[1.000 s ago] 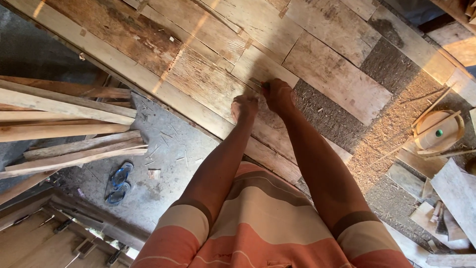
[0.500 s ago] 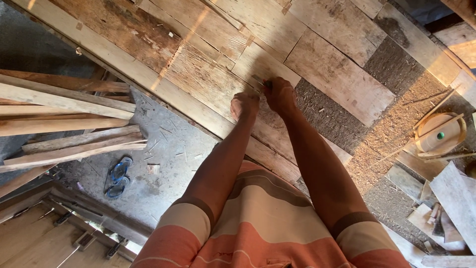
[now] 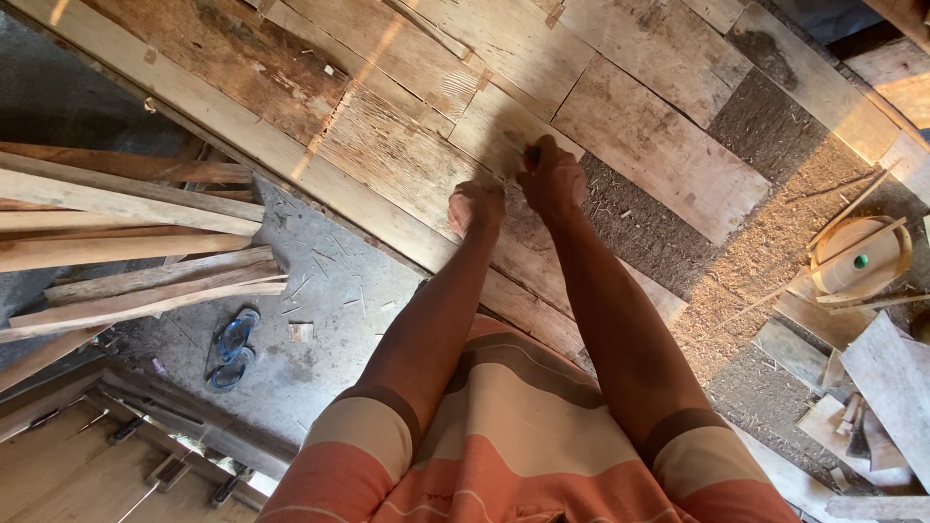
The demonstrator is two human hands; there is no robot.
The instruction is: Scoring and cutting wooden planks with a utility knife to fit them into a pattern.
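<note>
Head view looks down both bare arms to a weathered, patchwork wooden plank wall (image 3: 639, 145), where the two hands meet side by side. Right hand (image 3: 552, 179) is clenched around a small dark tool (image 3: 532, 153), only its tip showing above the knuckles, so I cannot tell what kind it is; that tip sits at the seam between two pale boards. Left hand (image 3: 477, 205) is curled into a loose fist just beside the right, knuckles against the same board; whether it holds anything small is hidden by the fingers.

By my judgement, the step in hand is close work at that seam, marking or setting something with the tool while the left hand steadies. A next move would call for keeping the tip on the seam line and the left fist braced.

Both arms are stretched nearly straight, converging from orange-and-cream striped sleeves (image 3: 523, 436), wrists bent slightly inward. Off to the left, a stack of rough timber lengths (image 3: 126, 242) lies over a grey floor with blue sandals (image 3: 231, 347); a round wooden spool-like frame (image 3: 860, 257) rests on sawdust at right.
</note>
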